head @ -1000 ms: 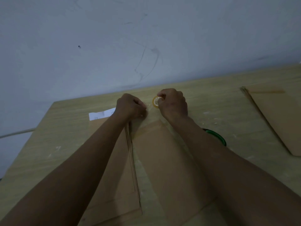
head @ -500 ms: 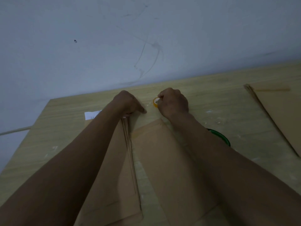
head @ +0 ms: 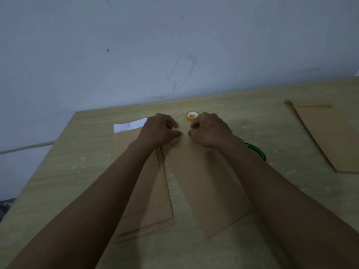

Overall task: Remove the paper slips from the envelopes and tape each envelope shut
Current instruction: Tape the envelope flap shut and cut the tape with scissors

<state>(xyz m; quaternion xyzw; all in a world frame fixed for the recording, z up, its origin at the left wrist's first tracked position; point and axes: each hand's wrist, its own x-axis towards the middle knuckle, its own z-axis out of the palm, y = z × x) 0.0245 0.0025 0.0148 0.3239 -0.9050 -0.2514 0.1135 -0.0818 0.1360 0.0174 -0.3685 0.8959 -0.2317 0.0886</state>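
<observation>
The brown envelope (head: pixel 206 183) in the middle of the table (head: pixel 58 171) lies flat, its far end under both hands and its near end toward the person. It looks like thin kraft paper: light, floppy, easy to crease and quick to slide on the smooth wood, so I would judge it best held by pressing down on the flap end with one hand while the other smooths the tape, not by lifting it. The left hand (head: pixel 159 131) sits knuckles-up at the envelope's far left corner, its fingers curled down and pressed toward the paper; the right hand (head: pixel 209 131) mirrors it at the far right corner, fingers curled under in a loose fist. Whether either pinches a strip of tape cannot be told, since the fingertips are hidden. Both forearms reach straight out and converge over the envelope. The yellow tape roll (head: pixel 192 116) stands free just beyond the envelope's far end, between the two hands. A stack of envelopes (head: pixel 147 191) lies just left of the envelope with a white paper slip (head: pixel 130 126) at its far end; another pile of envelopes (head: pixel 330 136) lies well to the right, and a green ring (head: pixel 256 151) peeks out beside the right forearm.
</observation>
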